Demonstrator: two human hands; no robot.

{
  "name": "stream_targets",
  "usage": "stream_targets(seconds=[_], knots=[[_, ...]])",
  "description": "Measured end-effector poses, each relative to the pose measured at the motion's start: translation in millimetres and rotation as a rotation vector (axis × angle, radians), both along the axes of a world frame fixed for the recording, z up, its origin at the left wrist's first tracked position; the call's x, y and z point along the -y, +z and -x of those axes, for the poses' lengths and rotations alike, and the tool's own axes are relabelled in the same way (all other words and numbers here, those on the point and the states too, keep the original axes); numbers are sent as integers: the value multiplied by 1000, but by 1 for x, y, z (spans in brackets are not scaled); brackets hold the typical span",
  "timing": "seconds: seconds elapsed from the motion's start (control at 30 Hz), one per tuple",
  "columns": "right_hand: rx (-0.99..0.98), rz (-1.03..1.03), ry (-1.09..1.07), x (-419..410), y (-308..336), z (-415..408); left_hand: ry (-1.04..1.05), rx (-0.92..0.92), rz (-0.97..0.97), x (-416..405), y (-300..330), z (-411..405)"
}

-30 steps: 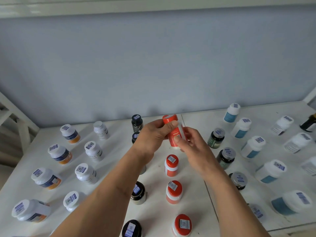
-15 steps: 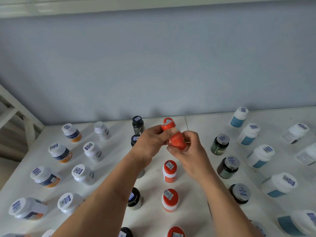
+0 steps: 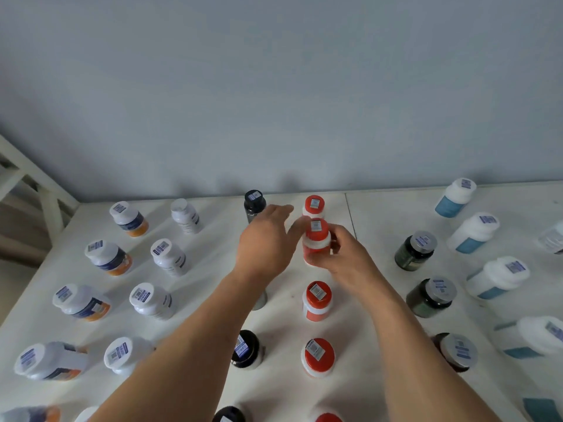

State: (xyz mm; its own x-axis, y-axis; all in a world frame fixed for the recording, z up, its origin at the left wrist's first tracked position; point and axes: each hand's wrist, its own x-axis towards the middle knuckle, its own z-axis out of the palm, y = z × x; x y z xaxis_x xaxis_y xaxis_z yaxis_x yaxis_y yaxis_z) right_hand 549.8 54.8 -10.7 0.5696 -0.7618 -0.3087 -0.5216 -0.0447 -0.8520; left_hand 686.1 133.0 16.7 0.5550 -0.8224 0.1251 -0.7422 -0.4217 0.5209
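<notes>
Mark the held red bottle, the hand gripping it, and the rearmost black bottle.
red bottle point(image 3: 316, 234): head view, on its red cap.
right hand point(image 3: 347, 263): head view, on the back of the hand.
black bottle point(image 3: 251, 207): head view, on its dark body.

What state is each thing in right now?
red bottle in hand: upright, capped, in the red column; base hidden.
right hand: grips that bottle.
left hand: open, beside the bottle, holds nothing.
other red bottles: upright, capped, on the table.
green jars: upright, lidded.
white bottles: standing, capped.
</notes>
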Motion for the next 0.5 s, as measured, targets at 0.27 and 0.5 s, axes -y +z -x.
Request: stream_targets(seconds=[0.27, 0.5], knots=[[-121, -60, 21, -1, -27, -9, -174, 379, 13, 3, -23, -10], [66, -157, -130, 28, -6, -9, -166, 308, -58, 16, -11, -14]])
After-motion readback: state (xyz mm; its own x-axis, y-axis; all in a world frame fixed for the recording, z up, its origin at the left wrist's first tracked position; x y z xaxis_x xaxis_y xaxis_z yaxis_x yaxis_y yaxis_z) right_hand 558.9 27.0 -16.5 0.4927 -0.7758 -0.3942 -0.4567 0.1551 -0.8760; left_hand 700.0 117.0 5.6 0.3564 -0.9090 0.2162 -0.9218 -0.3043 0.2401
